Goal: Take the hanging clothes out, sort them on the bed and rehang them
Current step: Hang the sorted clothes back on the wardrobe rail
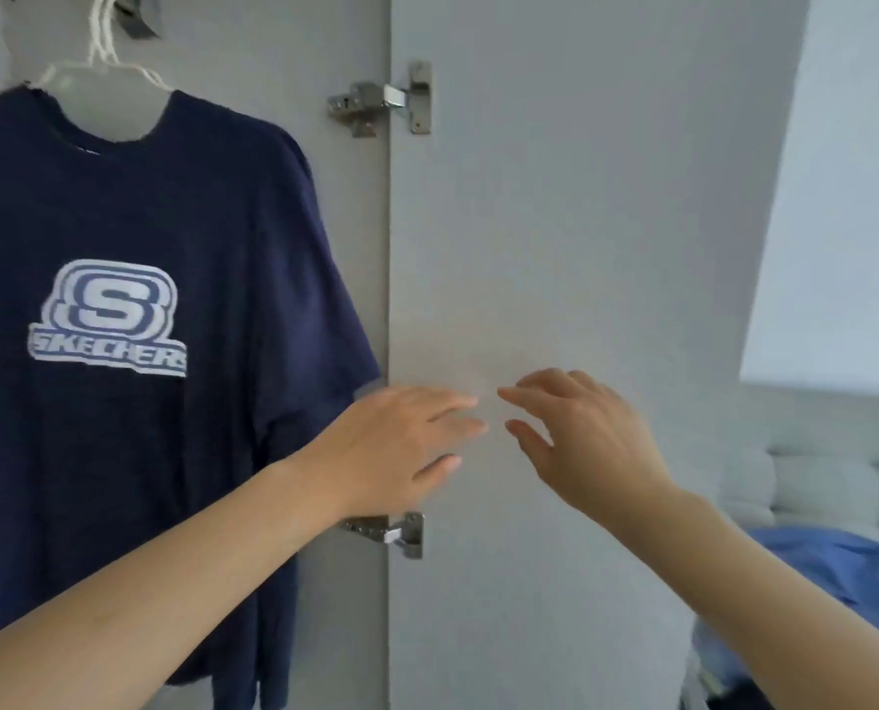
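A navy T-shirt (135, 238) with a white Skechers logo hangs on a clear hanger (104, 82) inside the wardrobe at the left. My left hand (401, 448) is stretched out in front of the shirt's right sleeve, fingers straight, holding nothing. My right hand (580, 438) hovers just to its right before the open wardrobe door (580, 222), fingers relaxed and slightly bent, also holding nothing. The fingertips of the two hands nearly meet. A blue garment (831, 571) lies on the bed at the lower right.
The white wardrobe door stands open on two metal hinges, the upper hinge (383, 99) and the lower hinge (391, 532). A pale padded headboard (826, 474) shows at the right, behind the blue garment.
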